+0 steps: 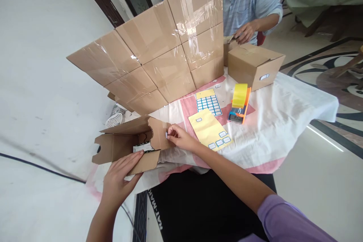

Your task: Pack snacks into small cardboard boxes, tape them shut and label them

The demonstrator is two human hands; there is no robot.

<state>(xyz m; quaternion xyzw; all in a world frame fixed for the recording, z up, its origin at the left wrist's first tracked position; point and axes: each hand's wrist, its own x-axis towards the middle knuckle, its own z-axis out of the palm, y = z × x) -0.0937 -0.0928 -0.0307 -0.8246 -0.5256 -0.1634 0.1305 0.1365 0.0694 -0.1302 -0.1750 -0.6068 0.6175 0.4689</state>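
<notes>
Head view: open carton (112, 145) braced, small label (166, 135) at its right flap.
Left hand (122, 172) clamps the carton's near side, fingers over the edge, apparently to steady it; right hand (179, 138) has fingertips together on the label; yellow sheet (208, 128) lies right of the carton, presumably for easy reach.

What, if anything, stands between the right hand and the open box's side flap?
Only the small white label at the fingertips of the right hand; whether it touches the side flap, I can't tell. Nothing else visible is in the way: the left hand is on the near side of the open box, off to one side.
</notes>
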